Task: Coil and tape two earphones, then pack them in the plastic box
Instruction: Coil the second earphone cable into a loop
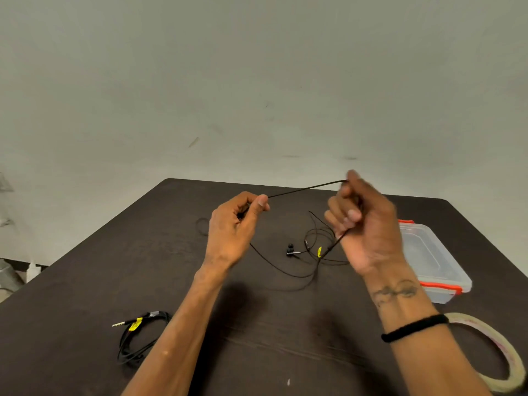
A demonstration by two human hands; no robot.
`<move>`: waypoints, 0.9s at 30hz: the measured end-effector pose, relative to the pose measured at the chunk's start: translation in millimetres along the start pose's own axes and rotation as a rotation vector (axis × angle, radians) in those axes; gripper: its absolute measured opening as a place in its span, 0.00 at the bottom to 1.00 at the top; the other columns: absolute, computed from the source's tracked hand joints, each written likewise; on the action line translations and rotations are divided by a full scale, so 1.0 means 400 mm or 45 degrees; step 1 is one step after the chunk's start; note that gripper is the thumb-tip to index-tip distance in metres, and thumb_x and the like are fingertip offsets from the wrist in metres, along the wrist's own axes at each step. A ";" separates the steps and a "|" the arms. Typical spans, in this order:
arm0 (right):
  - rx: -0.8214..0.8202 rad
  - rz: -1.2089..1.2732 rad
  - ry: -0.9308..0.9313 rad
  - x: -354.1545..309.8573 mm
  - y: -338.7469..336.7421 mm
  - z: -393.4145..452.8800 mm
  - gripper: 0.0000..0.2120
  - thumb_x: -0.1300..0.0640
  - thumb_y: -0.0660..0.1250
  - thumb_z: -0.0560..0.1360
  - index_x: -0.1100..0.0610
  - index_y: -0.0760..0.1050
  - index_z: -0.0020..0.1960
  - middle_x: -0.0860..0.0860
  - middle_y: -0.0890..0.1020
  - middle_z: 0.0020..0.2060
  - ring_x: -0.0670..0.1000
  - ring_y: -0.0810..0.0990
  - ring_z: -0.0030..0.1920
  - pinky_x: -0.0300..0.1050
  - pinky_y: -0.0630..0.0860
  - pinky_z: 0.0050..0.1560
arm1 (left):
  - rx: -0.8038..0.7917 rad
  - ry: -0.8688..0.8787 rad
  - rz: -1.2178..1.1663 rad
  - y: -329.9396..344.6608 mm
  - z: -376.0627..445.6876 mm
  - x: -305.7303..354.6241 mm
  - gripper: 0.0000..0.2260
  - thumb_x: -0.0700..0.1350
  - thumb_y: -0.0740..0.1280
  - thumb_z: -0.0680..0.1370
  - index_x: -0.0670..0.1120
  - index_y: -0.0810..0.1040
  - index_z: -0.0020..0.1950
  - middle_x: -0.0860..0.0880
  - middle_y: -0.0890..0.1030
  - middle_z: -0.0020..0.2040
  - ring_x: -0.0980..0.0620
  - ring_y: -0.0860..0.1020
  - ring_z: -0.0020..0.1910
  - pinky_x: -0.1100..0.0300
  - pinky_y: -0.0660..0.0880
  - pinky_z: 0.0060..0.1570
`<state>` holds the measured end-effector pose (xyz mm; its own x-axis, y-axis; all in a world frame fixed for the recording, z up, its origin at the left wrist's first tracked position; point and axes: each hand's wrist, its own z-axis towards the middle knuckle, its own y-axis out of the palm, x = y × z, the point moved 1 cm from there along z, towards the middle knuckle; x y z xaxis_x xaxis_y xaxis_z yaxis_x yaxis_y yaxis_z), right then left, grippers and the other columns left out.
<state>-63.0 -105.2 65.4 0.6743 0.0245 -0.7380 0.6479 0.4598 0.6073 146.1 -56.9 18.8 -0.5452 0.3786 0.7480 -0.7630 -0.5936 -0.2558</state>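
A loose black earphone cable (288,270) with a yellow tag lies on the dark table (85,281) at the middle. Part of it stretches taut in the air between my hands. My left hand (234,230) pinches one end of that stretch between thumb and fingers. My right hand (363,224), blurred, grips the cable higher up and to the right. An earbud (291,249) rests on the table between the hands. A second earphone (140,335), coiled, with a yellow tag and its plug sticking out, lies at the near left.
A clear plastic box (434,258) with red clips and its lid on stands at the right, just behind my right wrist. A roll of clear tape (503,352) lies at the near right. A bare wall rises behind the table's far edge.
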 end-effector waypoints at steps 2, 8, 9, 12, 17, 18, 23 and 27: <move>-0.206 0.299 0.111 -0.027 -0.015 -0.005 0.16 0.54 0.62 0.81 0.56 0.76 0.35 0.46 0.66 0.18 0.45 0.58 0.22 0.40 0.55 0.25 | 0.055 0.005 0.074 -0.006 0.000 -0.003 0.11 0.56 0.65 0.84 0.52 0.82 0.48 0.57 0.70 0.26 0.56 0.65 0.25 0.66 0.61 0.30; -0.509 -0.562 0.404 -0.041 -0.041 -0.032 0.15 0.50 0.76 0.74 0.61 0.82 0.38 0.52 0.76 0.22 0.47 0.66 0.23 0.39 0.64 0.25 | 0.223 0.137 0.315 -0.007 -0.006 0.006 0.10 0.52 0.64 0.86 0.49 0.81 0.53 0.55 0.74 0.30 0.54 0.71 0.28 0.69 0.62 0.31; -0.470 -0.855 0.450 -0.034 -0.040 -0.030 0.18 0.47 0.77 0.75 0.64 0.83 0.42 0.55 0.80 0.27 0.48 0.70 0.25 0.40 0.70 0.28 | 0.238 0.160 0.340 -0.006 -0.006 0.010 0.10 0.52 0.64 0.86 0.49 0.82 0.53 0.56 0.75 0.31 0.55 0.72 0.28 0.70 0.63 0.32; -0.263 -1.103 0.468 0.004 -0.023 -0.020 0.24 0.42 0.76 0.69 0.60 0.85 0.53 0.55 0.89 0.44 0.50 0.82 0.40 0.47 0.81 0.48 | 0.189 0.288 0.441 0.004 -0.012 0.021 0.09 0.51 0.65 0.86 0.49 0.82 0.53 0.57 0.78 0.36 0.57 0.75 0.32 0.65 0.69 0.34; -0.233 -1.083 0.122 0.039 -0.004 -0.009 0.13 0.49 0.75 0.77 0.53 0.85 0.58 0.51 0.89 0.49 0.50 0.88 0.48 0.46 0.84 0.53 | -0.062 0.477 0.485 0.043 -0.036 0.038 0.06 0.50 0.63 0.86 0.52 0.80 0.56 0.56 0.82 0.43 0.56 0.80 0.39 0.52 0.78 0.38; -0.220 -1.049 0.099 0.040 -0.004 -0.009 0.09 0.52 0.73 0.79 0.55 0.85 0.57 0.53 0.89 0.47 0.52 0.88 0.44 0.47 0.85 0.50 | -0.069 0.488 0.491 0.046 -0.037 0.040 0.06 0.50 0.63 0.86 0.52 0.79 0.55 0.57 0.81 0.42 0.56 0.79 0.37 0.53 0.77 0.37; -0.143 -1.068 0.001 0.049 -0.015 -0.007 0.05 0.59 0.72 0.81 0.58 0.87 0.52 0.54 0.85 0.36 0.49 0.79 0.32 0.44 0.81 0.39 | -0.074 0.478 0.559 0.048 -0.035 0.033 0.05 0.51 0.65 0.85 0.53 0.79 0.54 0.59 0.78 0.38 0.57 0.76 0.33 0.57 0.74 0.33; -0.042 -0.948 -0.070 0.055 -0.018 -0.002 0.06 0.58 0.71 0.81 0.58 0.86 0.52 0.52 0.84 0.36 0.52 0.77 0.33 0.45 0.79 0.38 | -0.094 0.456 0.573 0.053 -0.036 0.025 0.05 0.51 0.65 0.85 0.52 0.79 0.54 0.59 0.74 0.34 0.56 0.73 0.30 0.61 0.70 0.31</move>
<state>-53.0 -107.4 44.6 0.0782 -0.3477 -0.9343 0.9297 0.3639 -0.0575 119.7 -55.6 12.0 -0.8953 0.3248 0.3049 -0.4440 -0.7056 -0.5522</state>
